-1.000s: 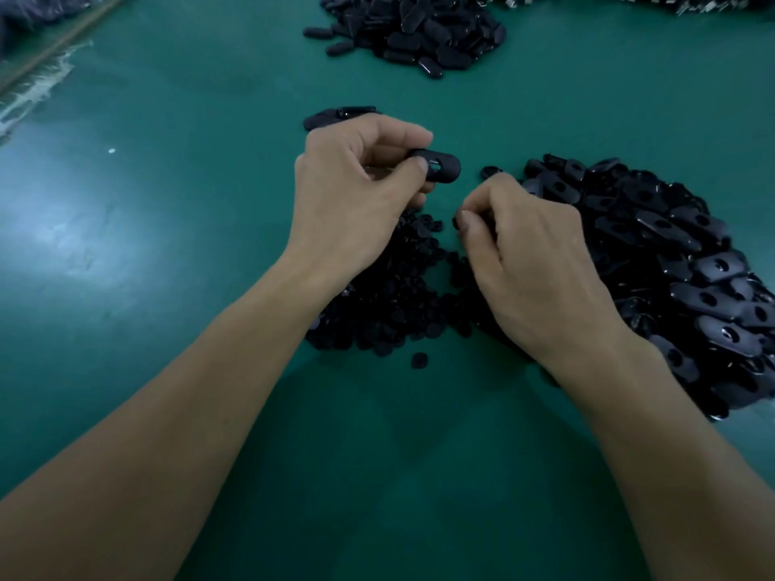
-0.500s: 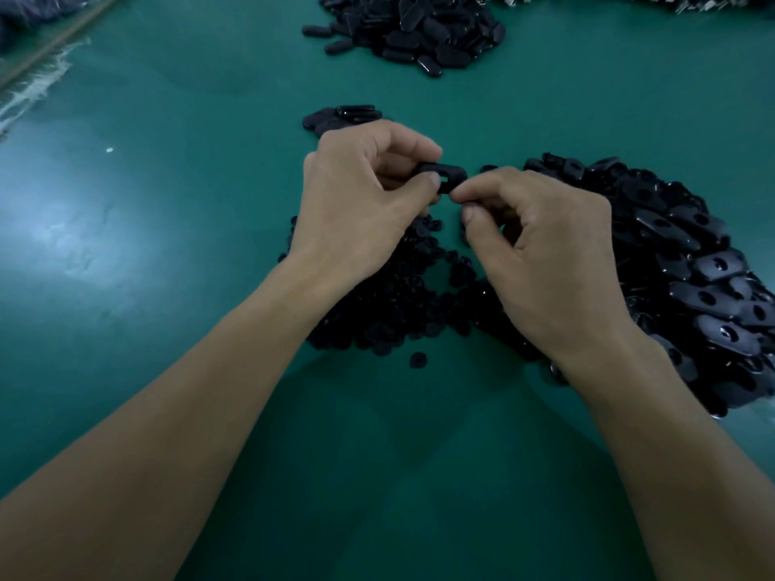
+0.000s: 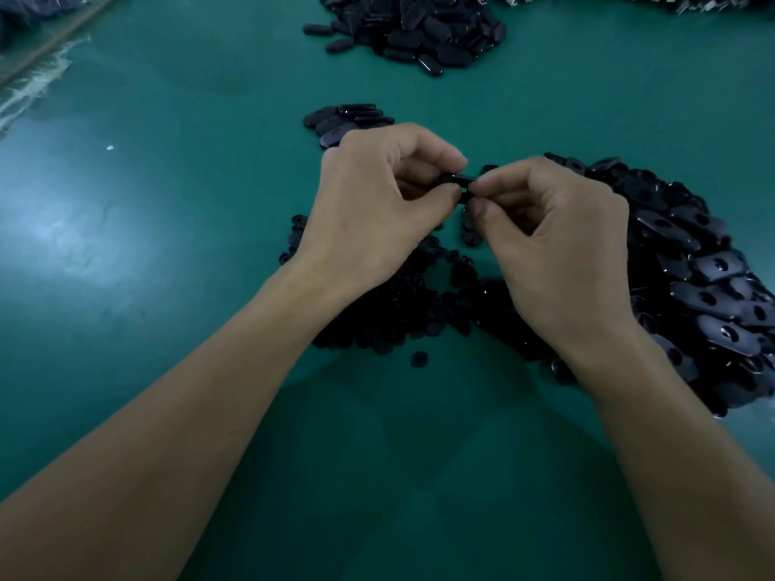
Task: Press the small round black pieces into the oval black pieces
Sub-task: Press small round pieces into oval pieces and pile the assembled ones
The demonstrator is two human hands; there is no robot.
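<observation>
We find one oval black plastic piece [image 3: 461, 180] held above the green bench [image 3: 167, 266] at mid-frame. The left hand [image 3: 377, 203] pinches it between thumb and curled fingers. The right hand [image 3: 557, 245] pinches its end with thumb and forefinger; we cannot tell whether a round insert sits beneath them.

We judge the piece light, stiff and glossy, hence slippery, and best held by its edges.

The heap of small round black pieces [image 3: 398, 320] lies beneath the hands, and the heap of loose oval pieces [image 3: 713, 287] at right. A small stack [image 3: 348, 119] and a larger pile [image 3: 419, 31] lie above. The hands hide the joint.

Green table mat [image 3: 167, 371], small white speck [image 3: 110, 148], frayed whitish strip [image 3: 37, 83] — perhaps torn plastic — at left edge.
</observation>
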